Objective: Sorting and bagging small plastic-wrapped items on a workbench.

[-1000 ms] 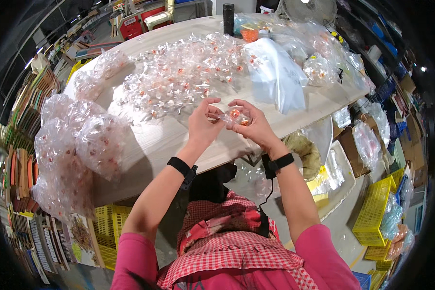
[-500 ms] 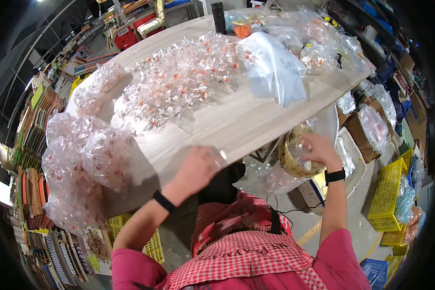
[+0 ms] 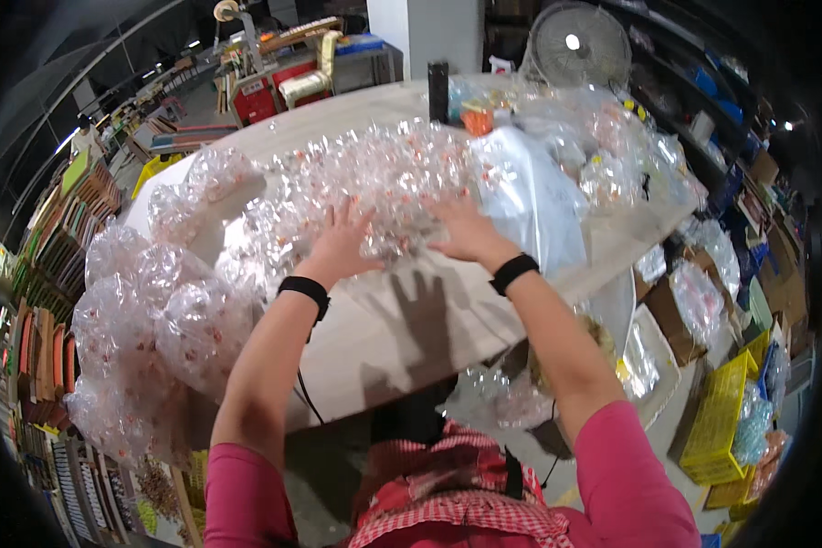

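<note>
A broad pile of small clear plastic packets with orange-red bits (image 3: 374, 160) covers the middle of the pale table (image 3: 338, 365). At the pile's near edge, my left hand (image 3: 340, 247) is open with its fingers spread. My right hand (image 3: 468, 230) is likewise open at the pile's right side, close to a flat whitish plastic bag (image 3: 532, 196). Neither hand holds anything. Some fingertips merge with the packets, so I cannot tell how firmly they touch. Each wrist wears a black band.
Large filled clear bags (image 3: 205, 329) crowd the table's left end. A black cylinder (image 3: 438, 91), an orange item (image 3: 477, 121) and more bags (image 3: 612, 178) stand at the back. Beyond is a fan (image 3: 577, 46). Yellow crates (image 3: 717, 429) sit on the floor at right.
Both hands have moved forward to the packet pile, the right one from a woven basket beside the table, the left from the table's near edge. The view has tilted up, bringing in the fan.
</note>
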Demonstrator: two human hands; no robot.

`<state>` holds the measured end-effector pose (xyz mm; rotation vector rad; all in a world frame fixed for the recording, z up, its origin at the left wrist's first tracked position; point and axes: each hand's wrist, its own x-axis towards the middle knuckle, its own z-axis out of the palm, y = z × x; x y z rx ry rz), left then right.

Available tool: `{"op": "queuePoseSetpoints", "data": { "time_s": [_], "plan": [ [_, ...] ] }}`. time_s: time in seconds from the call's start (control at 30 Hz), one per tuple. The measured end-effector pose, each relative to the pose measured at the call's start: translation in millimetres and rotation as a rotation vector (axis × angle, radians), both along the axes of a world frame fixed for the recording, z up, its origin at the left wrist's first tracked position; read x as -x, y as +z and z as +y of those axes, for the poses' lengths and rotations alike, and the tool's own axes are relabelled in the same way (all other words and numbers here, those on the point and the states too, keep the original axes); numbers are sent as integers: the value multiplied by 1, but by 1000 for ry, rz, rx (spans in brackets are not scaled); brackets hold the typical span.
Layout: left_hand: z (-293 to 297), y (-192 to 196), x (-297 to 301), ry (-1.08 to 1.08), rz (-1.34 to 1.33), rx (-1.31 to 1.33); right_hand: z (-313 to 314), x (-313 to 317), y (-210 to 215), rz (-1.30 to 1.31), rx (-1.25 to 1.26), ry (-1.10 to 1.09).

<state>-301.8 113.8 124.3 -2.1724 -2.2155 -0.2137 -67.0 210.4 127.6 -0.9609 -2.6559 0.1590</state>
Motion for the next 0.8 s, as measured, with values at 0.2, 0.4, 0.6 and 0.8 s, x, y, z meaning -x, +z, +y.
{"op": "queuePoseSetpoints", "data": {
  "time_s": [0.2, 0.4, 0.6, 0.8],
  "plan": [
    [44, -42, -6, -3, 60, 84, 38, 51, -53, -117, 104, 14],
    [18, -69, -31, -58, 58, -46, 5, 29, -59, -308, 164, -135],
    [-27, -62, -48, -192, 23, -45, -56, -3, -54, -314, 72, -163],
    [-67, -48, -40, -316, -63, -49, -75, -53, -48, 12, 210, 100]
  ]
}}
